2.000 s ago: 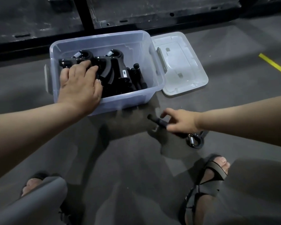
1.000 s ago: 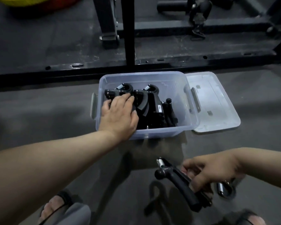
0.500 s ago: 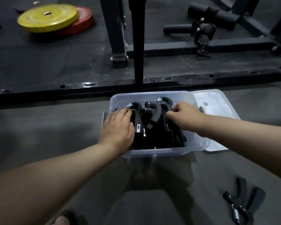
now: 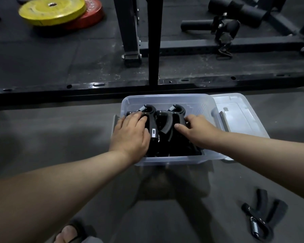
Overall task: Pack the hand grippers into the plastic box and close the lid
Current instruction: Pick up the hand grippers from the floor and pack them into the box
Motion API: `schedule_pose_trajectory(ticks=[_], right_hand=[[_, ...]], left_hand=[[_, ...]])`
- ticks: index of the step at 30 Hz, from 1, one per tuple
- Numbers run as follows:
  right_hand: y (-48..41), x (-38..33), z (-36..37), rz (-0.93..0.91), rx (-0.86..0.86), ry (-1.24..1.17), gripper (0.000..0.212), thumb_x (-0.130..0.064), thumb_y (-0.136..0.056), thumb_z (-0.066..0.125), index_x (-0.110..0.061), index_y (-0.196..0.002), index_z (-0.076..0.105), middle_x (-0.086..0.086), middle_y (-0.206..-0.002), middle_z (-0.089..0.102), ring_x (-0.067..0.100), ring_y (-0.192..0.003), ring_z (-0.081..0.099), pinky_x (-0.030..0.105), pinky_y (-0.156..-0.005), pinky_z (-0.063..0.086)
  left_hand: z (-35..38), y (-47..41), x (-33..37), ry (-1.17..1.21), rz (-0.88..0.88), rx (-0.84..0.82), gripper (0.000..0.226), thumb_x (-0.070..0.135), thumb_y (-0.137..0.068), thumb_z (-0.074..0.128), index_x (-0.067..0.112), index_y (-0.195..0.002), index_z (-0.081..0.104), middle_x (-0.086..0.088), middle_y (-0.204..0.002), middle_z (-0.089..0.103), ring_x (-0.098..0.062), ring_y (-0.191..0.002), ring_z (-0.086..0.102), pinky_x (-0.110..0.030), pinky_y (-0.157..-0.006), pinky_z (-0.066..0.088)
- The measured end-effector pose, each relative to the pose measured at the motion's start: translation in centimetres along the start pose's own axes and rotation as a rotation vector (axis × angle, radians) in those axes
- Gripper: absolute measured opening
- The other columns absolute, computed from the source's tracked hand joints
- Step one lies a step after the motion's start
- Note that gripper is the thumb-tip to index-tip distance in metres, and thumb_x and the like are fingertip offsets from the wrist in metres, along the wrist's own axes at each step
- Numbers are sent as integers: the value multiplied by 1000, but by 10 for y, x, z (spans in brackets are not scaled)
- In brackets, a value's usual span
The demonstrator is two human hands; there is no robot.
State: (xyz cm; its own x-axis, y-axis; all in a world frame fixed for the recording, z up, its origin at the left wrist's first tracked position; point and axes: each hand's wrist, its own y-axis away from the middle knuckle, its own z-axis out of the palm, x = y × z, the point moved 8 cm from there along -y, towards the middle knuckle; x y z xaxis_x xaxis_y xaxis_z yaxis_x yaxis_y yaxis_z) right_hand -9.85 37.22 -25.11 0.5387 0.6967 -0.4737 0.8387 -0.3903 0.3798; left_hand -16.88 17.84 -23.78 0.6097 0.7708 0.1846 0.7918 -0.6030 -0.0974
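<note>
A clear plastic box (image 4: 165,98) stands on the grey floor, holding several black hand grippers (image 4: 165,125) with steel springs. My left hand (image 4: 130,135) rests flat on the left-hand grippers, fingers straight. My right hand (image 4: 196,130) lies on the grippers at the right side of the box, thumb straight against a handle; its fingertips are hidden among them. The box's lid (image 4: 239,118) lies flat on the floor, touching the box's right side. One more hand gripper (image 4: 260,220) lies on the floor at lower right, apart from both hands.
A black rack base bar (image 4: 95,85) runs across just behind the box, with uprights (image 4: 152,41) rising from it. Yellow (image 4: 51,10) and red (image 4: 95,14) weight plates lie far left. My sandalled foot (image 4: 68,233) is at the bottom edge.
My right hand lifted a gripper from the floor and carried it into the box, where it now rests. My left hand stayed on the grippers. The view tilted up.
</note>
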Motion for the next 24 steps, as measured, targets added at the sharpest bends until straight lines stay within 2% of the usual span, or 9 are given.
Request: schedule_pose_trajectory(ticks=[4, 6, 8, 12, 16, 17, 19, 21, 24], right_hand=[[5, 0, 8, 3, -77, -44, 66, -66, -86, 50, -19, -133, 45, 11, -129, 45, 30, -116, 53, 42, -103, 43], [10, 0, 16, -38, -138, 18, 78, -67, -80, 58, -22, -139, 34, 9, -132, 39, 28, -125, 45, 41, -107, 38], [10, 0, 20, -109, -124, 101, 82, -62, -80, 62, -21, -142, 27, 11, -134, 41, 29, -129, 41, 43, -108, 38], [2, 1, 21, -157, -56, 60, 78, -57, -79, 59, -17, -138, 29, 12, -126, 49, 31, -123, 47, 47, -102, 42], [3, 5, 19, -184, -114, 22, 88, -72, -66, 53, -24, -137, 30, 6, -123, 54, 23, -116, 54, 45, -97, 47], [6, 6, 17, -201, -139, 1, 83, -69, -70, 56, -26, -136, 32, 4, -122, 55, 20, -113, 56, 43, -97, 48], [19, 8, 12, -255, -163, -23, 56, -51, -84, 60, -23, -129, 42, 3, -117, 59, 18, -106, 59, 40, -93, 49], [36, 12, -2, -364, -87, 32, 34, -35, -93, 56, -17, -122, 52, 5, -114, 61, 22, -104, 59, 41, -92, 47], [67, 36, -21, -503, 87, 163, 38, -24, -97, 51, -8, -131, 52, 12, -128, 54, 24, -120, 47, 31, -107, 34]], left_hand=[[-4, -1, 3, -14, 24, 3, 62, 43, -88, 22, 18, -137, 51, 0, -146, 45, -17, -138, 36, -42, -118, 20], [-8, 1, 14, -63, 122, 8, 59, 42, -89, 30, 15, -135, 54, -3, -143, 50, -20, -135, 42, -48, -115, 24], [-9, 4, 29, -103, 241, 22, 57, 43, -89, 36, 13, -134, 55, -6, -140, 54, -24, -132, 46, -51, -113, 26], [-5, -5, 55, -80, 277, 1, 60, 48, -89, 36, 11, -133, 55, -5, -132, 59, -23, -128, 50, -48, -115, 25], [9, -14, 67, -97, 264, -57, 60, 46, -89, 28, 12, -132, 53, -4, -124, 63, -22, -122, 54, -44, -114, 27], [12, -14, 66, -98, 262, -54, 60, 45, -90, 26, 12, -133, 52, -5, -123, 64, -22, -121, 54, -43, -113, 29], [16, -12, 64, -116, 271, -43, 60, 43, -92, 25, 11, -136, 50, -6, -122, 65, -23, -120, 55, -43, -110, 32], [17, -11, 64, -124, 289, -26, 59, 41, -93, 27, 8, -135, 50, -10, -122, 65, -26, -119, 56, -44, -108, 33], [14, -8, 68, -107, 317, 3, 56, 37, -91, 32, 5, -133, 51, -15, -125, 62, -30, -117, 55, -45, -107, 33]])
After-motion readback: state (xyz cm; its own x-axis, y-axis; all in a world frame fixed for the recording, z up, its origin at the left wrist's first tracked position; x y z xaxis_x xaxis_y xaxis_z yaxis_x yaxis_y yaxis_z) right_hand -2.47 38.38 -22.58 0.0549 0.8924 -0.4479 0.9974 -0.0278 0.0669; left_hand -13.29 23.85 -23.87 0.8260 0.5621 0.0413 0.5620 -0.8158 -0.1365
